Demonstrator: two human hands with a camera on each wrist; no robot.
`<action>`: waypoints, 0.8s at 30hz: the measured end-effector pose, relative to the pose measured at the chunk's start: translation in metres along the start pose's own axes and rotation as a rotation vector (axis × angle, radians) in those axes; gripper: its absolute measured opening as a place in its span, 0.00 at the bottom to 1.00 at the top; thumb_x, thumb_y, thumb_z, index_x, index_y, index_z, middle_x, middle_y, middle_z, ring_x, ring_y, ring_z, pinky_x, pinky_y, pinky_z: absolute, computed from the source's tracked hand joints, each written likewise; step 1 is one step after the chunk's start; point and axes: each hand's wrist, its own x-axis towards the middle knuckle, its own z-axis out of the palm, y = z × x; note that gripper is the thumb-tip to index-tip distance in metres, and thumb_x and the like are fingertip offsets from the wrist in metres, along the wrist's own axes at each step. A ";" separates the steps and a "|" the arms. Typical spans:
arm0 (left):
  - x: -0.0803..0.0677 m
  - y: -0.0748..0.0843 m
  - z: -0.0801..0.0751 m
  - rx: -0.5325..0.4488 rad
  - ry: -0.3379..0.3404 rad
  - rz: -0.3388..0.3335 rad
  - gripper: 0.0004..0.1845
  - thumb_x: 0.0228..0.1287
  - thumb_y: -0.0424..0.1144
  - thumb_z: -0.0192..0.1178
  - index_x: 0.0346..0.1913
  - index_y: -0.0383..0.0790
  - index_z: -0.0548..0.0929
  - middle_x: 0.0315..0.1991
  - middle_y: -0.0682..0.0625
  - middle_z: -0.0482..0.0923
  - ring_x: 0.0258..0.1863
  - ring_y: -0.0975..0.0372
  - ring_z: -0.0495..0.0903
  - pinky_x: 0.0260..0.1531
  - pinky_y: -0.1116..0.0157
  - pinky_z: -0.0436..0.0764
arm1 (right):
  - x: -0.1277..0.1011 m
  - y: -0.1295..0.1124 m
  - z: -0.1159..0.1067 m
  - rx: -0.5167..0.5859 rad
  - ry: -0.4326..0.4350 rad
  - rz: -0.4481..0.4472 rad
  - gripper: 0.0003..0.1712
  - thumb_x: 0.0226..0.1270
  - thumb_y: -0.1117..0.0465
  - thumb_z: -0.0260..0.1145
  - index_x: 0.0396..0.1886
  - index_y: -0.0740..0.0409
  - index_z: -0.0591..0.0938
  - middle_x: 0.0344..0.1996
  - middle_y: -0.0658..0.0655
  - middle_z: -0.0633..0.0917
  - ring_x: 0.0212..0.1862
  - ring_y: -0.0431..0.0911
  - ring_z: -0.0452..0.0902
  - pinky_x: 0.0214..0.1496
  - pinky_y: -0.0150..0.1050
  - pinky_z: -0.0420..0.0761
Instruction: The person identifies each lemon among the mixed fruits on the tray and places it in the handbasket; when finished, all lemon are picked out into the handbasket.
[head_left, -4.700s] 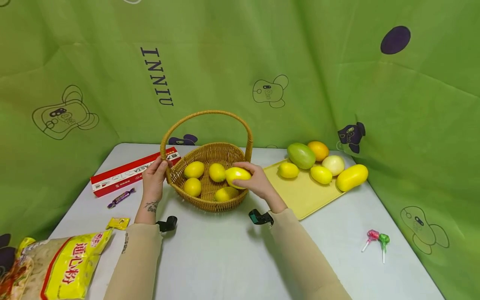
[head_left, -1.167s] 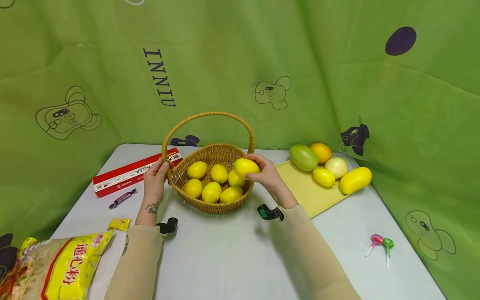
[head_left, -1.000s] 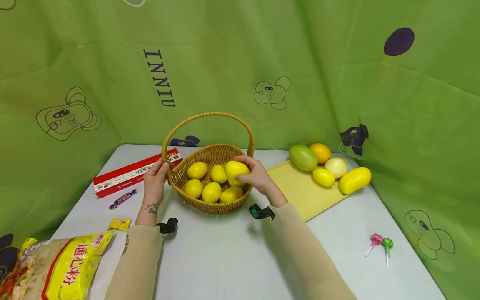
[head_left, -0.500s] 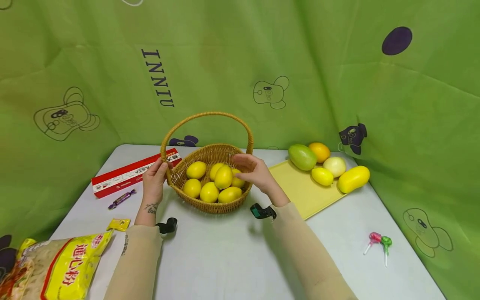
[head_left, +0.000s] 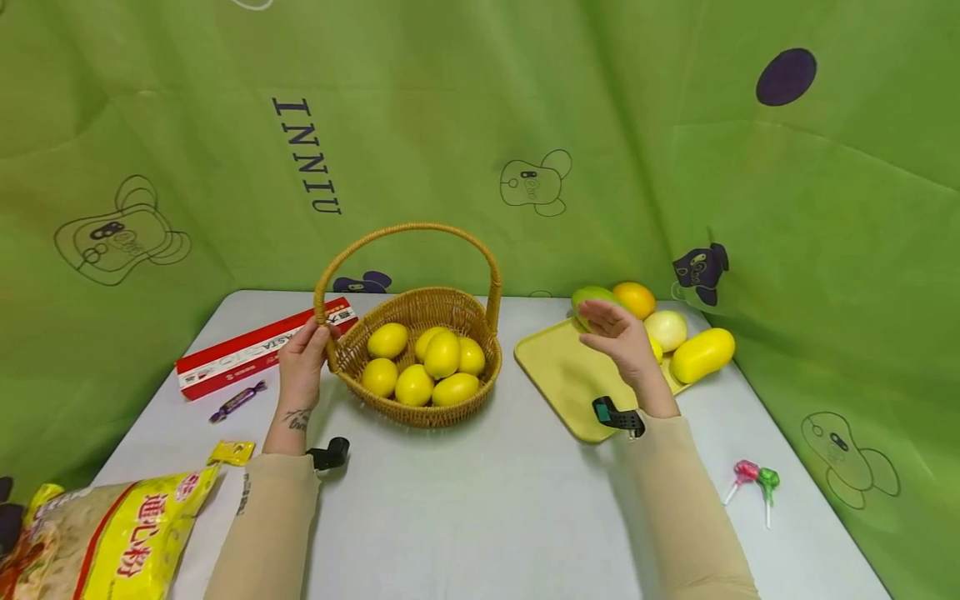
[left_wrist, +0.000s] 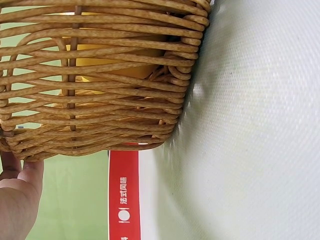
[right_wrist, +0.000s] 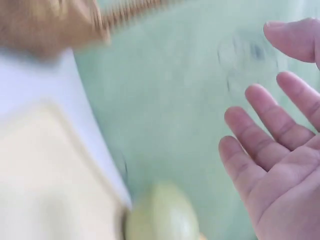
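In the head view my left hand [head_left: 298,371] grips the wicker basket [head_left: 416,414] where its tall handle meets the left rim. The left wrist view shows the thumb and fingers at the edge of the weave [left_wrist: 115,100]. Several yellow lemons [head_left: 415,386] lie inside, one resting on top of the others. My right hand [head_left: 628,346] is held over the yellow tray [head_left: 558,379], its fingers spread and nothing in them. It partly covers a green mango [head_left: 590,295] and a lemon [head_left: 656,348]. The right wrist view shows its bare palm [right_wrist: 285,185].
An orange [head_left: 634,300], a pale round fruit [head_left: 666,331] and a long yellow fruit [head_left: 702,356] sit at the tray's far right. Leftward lie a red pasta box [head_left: 258,350], a purple-wrapped candy [head_left: 237,402], a yellow packet [head_left: 232,452] and a pasta bag [head_left: 120,533]. Two lollipops [head_left: 752,475] lie right.
My right hand has let go of a lemon onto the others in the basket, then moved right over the tray. More lemons are in the basket than at first. My left hand keeps its grip.
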 end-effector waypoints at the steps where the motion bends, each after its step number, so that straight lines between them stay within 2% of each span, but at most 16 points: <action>1: 0.000 0.000 0.000 0.004 -0.001 0.000 0.21 0.64 0.39 0.57 0.59 0.34 0.75 0.31 0.56 0.81 0.35 0.66 0.78 0.40 0.75 0.78 | -0.001 0.003 -0.011 -0.005 0.031 0.008 0.30 0.53 0.81 0.62 0.59 0.73 0.68 0.49 0.46 0.80 0.54 0.41 0.74 0.58 0.28 0.71; 5: 0.001 -0.001 0.000 -0.015 -0.008 0.004 0.23 0.65 0.38 0.57 0.60 0.29 0.72 0.31 0.55 0.81 0.35 0.65 0.78 0.39 0.75 0.78 | -0.006 0.015 -0.050 -0.029 0.142 0.069 0.29 0.56 0.78 0.62 0.59 0.68 0.69 0.47 0.44 0.80 0.54 0.39 0.73 0.56 0.25 0.71; 8: 0.001 -0.002 0.000 -0.037 -0.014 0.011 0.24 0.64 0.38 0.57 0.59 0.28 0.72 0.31 0.54 0.82 0.35 0.65 0.79 0.39 0.75 0.78 | -0.009 0.021 -0.071 -0.051 0.217 0.134 0.29 0.57 0.76 0.63 0.60 0.67 0.68 0.46 0.42 0.78 0.55 0.39 0.70 0.60 0.27 0.69; 13: 0.001 -0.003 -0.002 -0.057 -0.014 0.022 0.16 0.64 0.38 0.57 0.54 0.39 0.80 0.31 0.53 0.82 0.35 0.64 0.79 0.37 0.75 0.79 | -0.012 0.033 -0.091 -0.124 0.306 0.234 0.32 0.57 0.72 0.65 0.63 0.66 0.66 0.46 0.41 0.77 0.57 0.40 0.67 0.68 0.34 0.61; 15: 0.000 -0.003 -0.002 -0.058 -0.013 0.022 0.12 0.64 0.38 0.57 0.49 0.45 0.83 0.31 0.53 0.82 0.35 0.64 0.78 0.37 0.75 0.79 | -0.012 0.038 -0.097 -0.154 0.323 0.254 0.33 0.57 0.72 0.65 0.63 0.68 0.65 0.47 0.42 0.77 0.58 0.43 0.66 0.69 0.38 0.60; 18: 0.000 -0.003 -0.001 -0.056 -0.014 0.023 0.11 0.64 0.38 0.57 0.47 0.48 0.84 0.31 0.53 0.82 0.35 0.64 0.78 0.38 0.75 0.79 | -0.012 0.044 -0.102 -0.240 0.319 0.282 0.33 0.58 0.70 0.65 0.63 0.70 0.64 0.48 0.44 0.76 0.60 0.47 0.65 0.69 0.40 0.60; 24: 0.001 -0.002 0.000 -0.055 -0.011 0.022 0.23 0.65 0.37 0.56 0.59 0.28 0.72 0.31 0.53 0.82 0.35 0.64 0.78 0.37 0.73 0.79 | -0.011 0.053 -0.106 -0.340 0.276 0.320 0.34 0.58 0.69 0.65 0.63 0.73 0.64 0.44 0.37 0.76 0.63 0.51 0.63 0.58 0.24 0.69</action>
